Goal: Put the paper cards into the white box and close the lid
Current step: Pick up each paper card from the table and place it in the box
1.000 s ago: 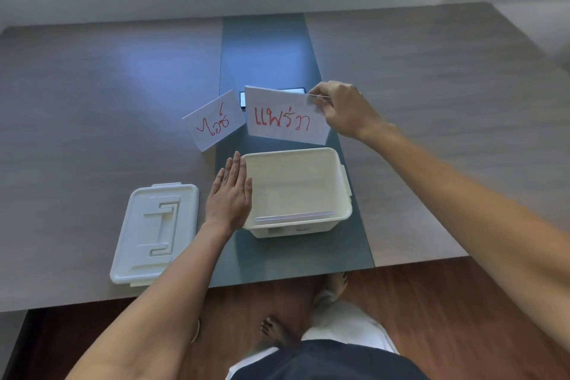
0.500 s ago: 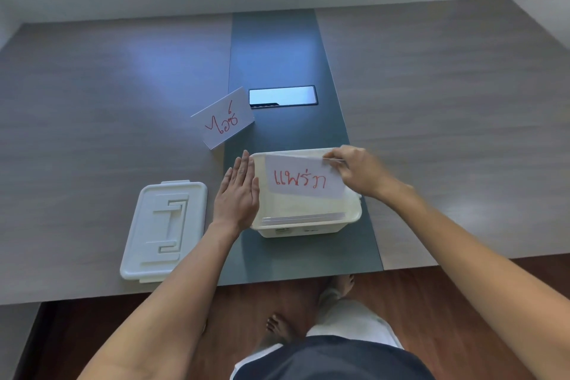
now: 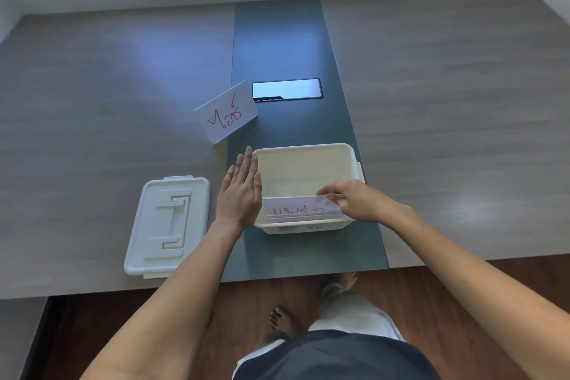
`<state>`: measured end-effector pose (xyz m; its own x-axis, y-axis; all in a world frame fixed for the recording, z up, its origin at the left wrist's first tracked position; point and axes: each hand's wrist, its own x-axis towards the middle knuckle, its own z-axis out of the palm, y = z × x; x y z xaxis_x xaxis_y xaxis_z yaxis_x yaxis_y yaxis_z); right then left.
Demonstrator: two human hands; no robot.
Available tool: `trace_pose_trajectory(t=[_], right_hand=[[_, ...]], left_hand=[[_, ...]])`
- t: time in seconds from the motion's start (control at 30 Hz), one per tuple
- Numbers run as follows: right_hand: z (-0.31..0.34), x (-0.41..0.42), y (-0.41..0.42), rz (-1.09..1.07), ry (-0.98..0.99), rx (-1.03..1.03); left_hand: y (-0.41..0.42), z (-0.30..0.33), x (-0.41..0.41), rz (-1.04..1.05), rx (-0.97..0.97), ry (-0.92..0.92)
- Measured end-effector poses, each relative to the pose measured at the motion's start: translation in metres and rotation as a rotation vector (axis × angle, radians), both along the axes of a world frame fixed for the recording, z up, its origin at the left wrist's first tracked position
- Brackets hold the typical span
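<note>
The white box stands open on the dark centre strip of the table. My right hand pinches the top right corner of a paper card with red writing, which stands inside the box against its near wall, beside other card edges. My left hand lies flat, fingers together, against the box's left outer wall. A second card with red writing lies on the table beyond the box to the left. The white lid rests flat on the table left of my left hand.
A dark rectangular cable hatch is set into the centre strip behind the box. The table's near edge runs just below the box and lid, with wooden floor and my feet beneath.
My right hand carried the card from above the far side of the box down into the box against its near wall. My left hand stayed against the box.
</note>
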<state>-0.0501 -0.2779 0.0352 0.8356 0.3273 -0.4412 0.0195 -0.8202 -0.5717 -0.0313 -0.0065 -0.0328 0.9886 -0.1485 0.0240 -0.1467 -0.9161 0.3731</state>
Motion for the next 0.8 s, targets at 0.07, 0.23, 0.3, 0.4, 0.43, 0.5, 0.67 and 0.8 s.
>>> trace_pose_trajectory(t=[0.07,0.23,0.3,0.4,0.43,0.5,0.67,0.8], right_hand=[[-0.001,-0.001,0.000,0.025,0.060,-0.007],[0.004,0.003,0.001,0.147,0.170,-0.082],[0.009,0.009,0.003,0.151,0.126,-0.075],[0.008,0.024,0.003,0.078,-0.141,-0.001],[0.007,0.030,0.002,0.035,-0.249,0.046],[0.005,0.043,0.002,-0.017,-0.429,0.093],[-0.002,0.088,0.007,-0.039,-0.530,-0.021],[-0.007,0.147,0.037,0.040,-0.507,-0.086]], left_hand=[[0.001,-0.001,0.000,0.007,0.001,-0.002],[0.000,0.000,0.000,0.006,0.003,0.000],[0.000,0.000,-0.001,0.008,-0.003,0.002],[0.000,-0.001,-0.001,0.009,-0.003,0.003],[0.000,-0.001,0.000,0.008,-0.003,0.001],[0.001,-0.001,0.000,0.008,0.002,0.000],[0.000,0.001,-0.001,0.005,-0.008,0.001],[0.012,-0.002,0.012,0.058,-0.006,0.021]])
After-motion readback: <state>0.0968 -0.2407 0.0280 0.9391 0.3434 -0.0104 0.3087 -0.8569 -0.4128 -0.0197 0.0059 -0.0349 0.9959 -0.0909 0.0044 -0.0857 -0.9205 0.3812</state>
